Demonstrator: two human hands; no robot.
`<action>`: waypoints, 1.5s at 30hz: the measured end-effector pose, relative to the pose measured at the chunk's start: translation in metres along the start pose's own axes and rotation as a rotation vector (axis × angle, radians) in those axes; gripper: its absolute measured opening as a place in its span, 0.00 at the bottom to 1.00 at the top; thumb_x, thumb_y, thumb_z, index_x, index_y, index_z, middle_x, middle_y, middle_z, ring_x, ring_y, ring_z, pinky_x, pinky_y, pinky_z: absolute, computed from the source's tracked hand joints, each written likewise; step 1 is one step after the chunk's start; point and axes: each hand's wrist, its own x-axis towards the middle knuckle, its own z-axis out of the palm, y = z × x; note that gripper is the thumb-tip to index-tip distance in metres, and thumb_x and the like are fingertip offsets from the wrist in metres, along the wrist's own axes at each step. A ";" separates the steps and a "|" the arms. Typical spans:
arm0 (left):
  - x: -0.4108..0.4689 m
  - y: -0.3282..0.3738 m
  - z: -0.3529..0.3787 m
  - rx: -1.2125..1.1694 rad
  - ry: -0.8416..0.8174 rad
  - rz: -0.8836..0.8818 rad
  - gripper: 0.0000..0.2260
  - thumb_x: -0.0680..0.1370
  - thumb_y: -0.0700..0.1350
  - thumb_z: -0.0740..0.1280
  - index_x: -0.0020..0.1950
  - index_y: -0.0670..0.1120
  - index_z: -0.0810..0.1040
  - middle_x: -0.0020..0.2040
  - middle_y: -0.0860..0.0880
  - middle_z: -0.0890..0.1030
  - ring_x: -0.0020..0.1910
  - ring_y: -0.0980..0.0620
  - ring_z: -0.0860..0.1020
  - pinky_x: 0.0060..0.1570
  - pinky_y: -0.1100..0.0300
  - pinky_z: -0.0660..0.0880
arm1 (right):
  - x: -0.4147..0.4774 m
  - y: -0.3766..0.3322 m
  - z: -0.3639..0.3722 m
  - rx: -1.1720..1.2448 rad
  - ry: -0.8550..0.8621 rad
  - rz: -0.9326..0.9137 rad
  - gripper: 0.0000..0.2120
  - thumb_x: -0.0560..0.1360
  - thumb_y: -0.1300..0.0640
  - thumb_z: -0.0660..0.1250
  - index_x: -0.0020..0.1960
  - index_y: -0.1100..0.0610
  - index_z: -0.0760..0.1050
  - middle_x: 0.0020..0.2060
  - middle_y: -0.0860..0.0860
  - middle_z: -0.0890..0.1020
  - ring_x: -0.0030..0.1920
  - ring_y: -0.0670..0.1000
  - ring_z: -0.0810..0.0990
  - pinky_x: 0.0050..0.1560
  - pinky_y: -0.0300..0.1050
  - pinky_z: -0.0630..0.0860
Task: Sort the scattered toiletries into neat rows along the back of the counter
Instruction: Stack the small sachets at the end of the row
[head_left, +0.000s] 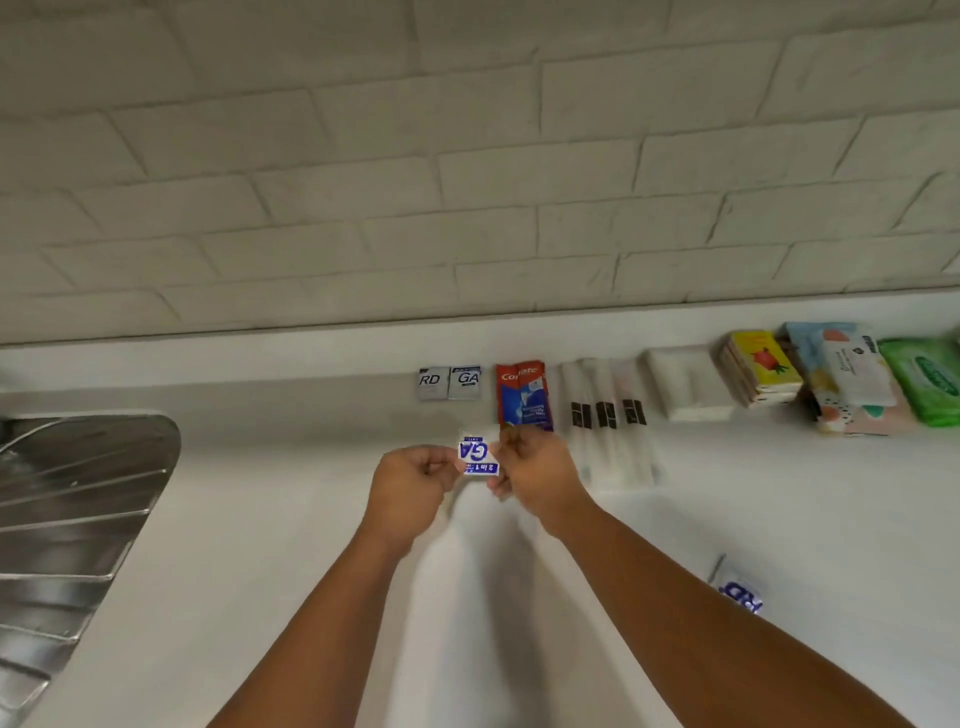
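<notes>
A small white sachet with blue "GA" print (478, 455) hangs above the white counter (270, 509), pinched between my left hand (413, 480) on its left edge and my right hand (535, 470) on its right edge. Behind it, along the back wall, lie two grey sachets marked "RD" (432, 383) and "GA" (465, 382), a red and blue toothpaste packet (522, 395), three white wrapped sticks (605, 410), a white soap box (683, 382), a yellow pack (761, 366), a patterned wipes pack (852, 376) and a green wipes pack (930, 379). A loose blue "RD" sachet (740, 592) lies near my right forearm.
A steel sink drainboard (78, 519) fills the left side. A tiled wall (467, 182) rises behind the counter's raised back ledge (260, 353).
</notes>
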 end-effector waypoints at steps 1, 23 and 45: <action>0.016 0.003 -0.004 0.019 0.008 0.009 0.06 0.75 0.37 0.73 0.42 0.47 0.85 0.27 0.54 0.79 0.26 0.57 0.70 0.30 0.65 0.68 | 0.012 -0.003 0.007 0.017 0.019 0.007 0.05 0.80 0.63 0.62 0.47 0.59 0.75 0.34 0.57 0.81 0.30 0.54 0.79 0.38 0.54 0.80; 0.169 0.014 0.004 0.479 0.104 0.056 0.05 0.70 0.48 0.77 0.44 0.49 0.88 0.35 0.47 0.85 0.37 0.49 0.82 0.36 0.63 0.71 | 0.106 -0.024 0.056 -0.287 0.139 0.077 0.18 0.78 0.67 0.54 0.65 0.61 0.74 0.57 0.58 0.79 0.55 0.56 0.78 0.57 0.52 0.79; 0.132 0.026 0.008 0.581 0.168 0.386 0.05 0.77 0.45 0.70 0.50 0.46 0.84 0.48 0.49 0.86 0.48 0.49 0.82 0.44 0.64 0.68 | 0.088 -0.036 0.045 -0.324 0.081 -0.024 0.20 0.81 0.59 0.58 0.73 0.56 0.68 0.70 0.53 0.72 0.69 0.53 0.71 0.61 0.40 0.68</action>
